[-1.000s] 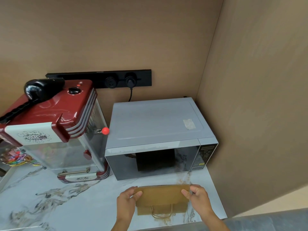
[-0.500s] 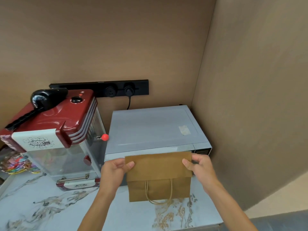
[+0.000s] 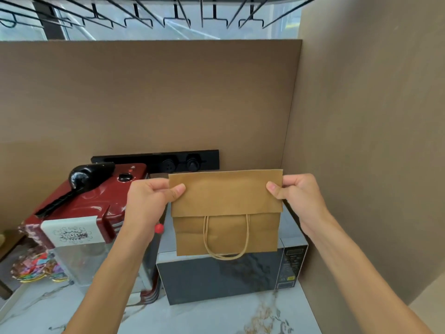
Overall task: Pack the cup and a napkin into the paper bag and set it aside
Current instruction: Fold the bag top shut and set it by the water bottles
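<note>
A flat, folded brown paper bag (image 3: 226, 208) with twisted paper handles hangs in the air in front of the microwave. My left hand (image 3: 149, 201) pinches its upper left corner and my right hand (image 3: 296, 196) pinches its upper right corner. The bag's bottom flap is folded over at the top and the handles dangle at the lower edge. No cup and no napkin are in view.
A grey microwave (image 3: 228, 276) stands on the marble counter (image 3: 204, 319) against the right cardboard wall. To its left is a red popcorn machine (image 3: 81, 213). A black socket strip (image 3: 156, 162) runs along the back wall. Colourful items (image 3: 33, 268) lie at far left.
Both hands have lifted the folded bag from the counter up to above the microwave's top. The camera has tilted upward, and a black rack above the back wall now shows.
</note>
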